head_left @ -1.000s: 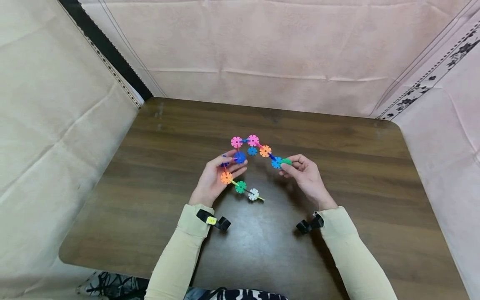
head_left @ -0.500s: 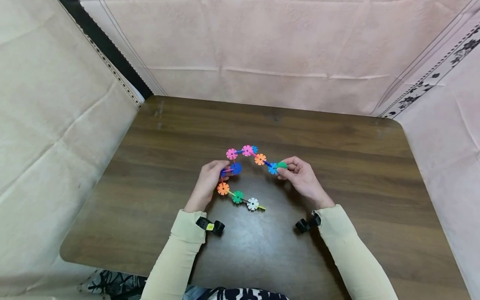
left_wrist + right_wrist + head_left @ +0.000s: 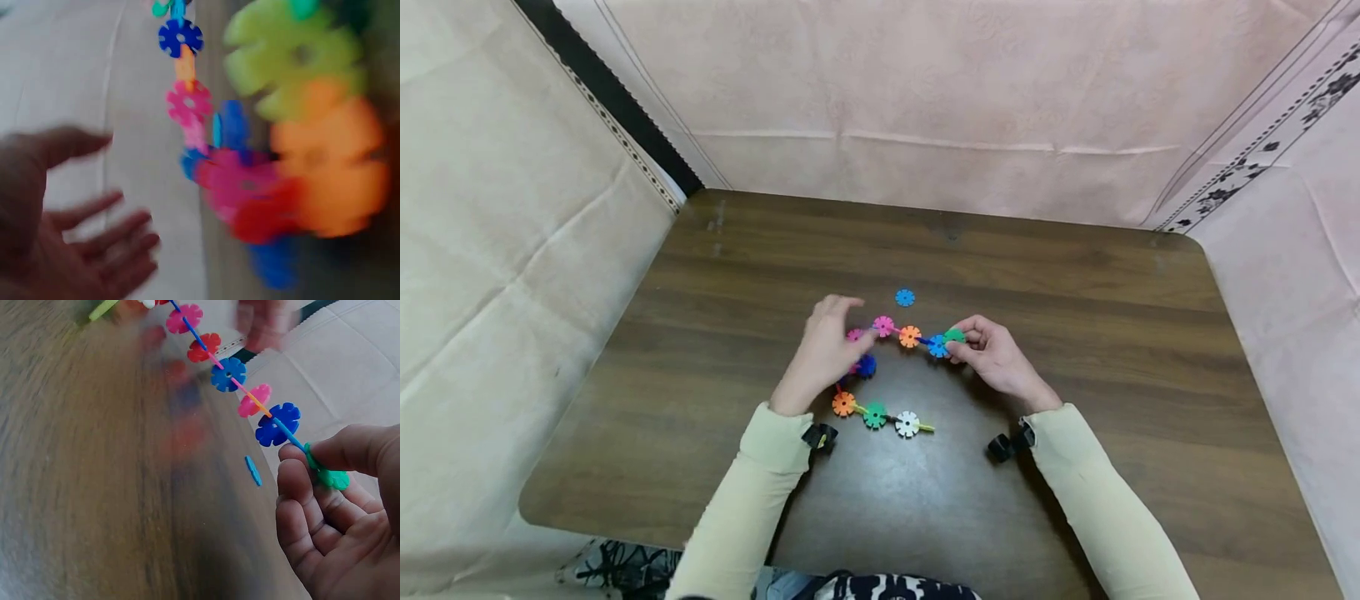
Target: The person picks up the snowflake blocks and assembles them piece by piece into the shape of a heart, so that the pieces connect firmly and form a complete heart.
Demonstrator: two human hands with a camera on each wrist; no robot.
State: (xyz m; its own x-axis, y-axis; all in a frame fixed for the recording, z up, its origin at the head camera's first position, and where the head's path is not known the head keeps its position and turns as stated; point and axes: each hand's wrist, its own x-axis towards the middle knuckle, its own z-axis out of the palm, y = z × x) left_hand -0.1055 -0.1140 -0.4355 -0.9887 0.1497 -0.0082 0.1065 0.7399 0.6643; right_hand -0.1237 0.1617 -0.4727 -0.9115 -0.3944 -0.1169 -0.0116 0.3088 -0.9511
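Observation:
A chain of notched, flower-shaped plastic discs (image 3: 910, 337) in many colours curves between the hands, one disc slotted into another. At its right end my right hand (image 3: 1000, 358) pinches a green disc (image 3: 334, 479) between thumb and fingers. My left hand (image 3: 827, 346) is over the chain's left bend, fingers parted, overlapping a pink disc (image 3: 854, 335) in the head view. In the left wrist view that hand is apart from the chain and holds nothing. The lower stretch runs from an orange disc (image 3: 843, 404) through a green one to a white disc (image 3: 907, 424).
A loose blue disc (image 3: 905, 297) lies on the wooden table (image 3: 1075, 292), beyond the chain. Pale cloth (image 3: 925, 108) hangs behind the table and at both sides. Each wrist wears a black camera on a strap.
My left hand has let go of the chain's left part, which has come down toward the person. My right hand has kept the green disc, shifting slightly left. The loose blue disc stays put.

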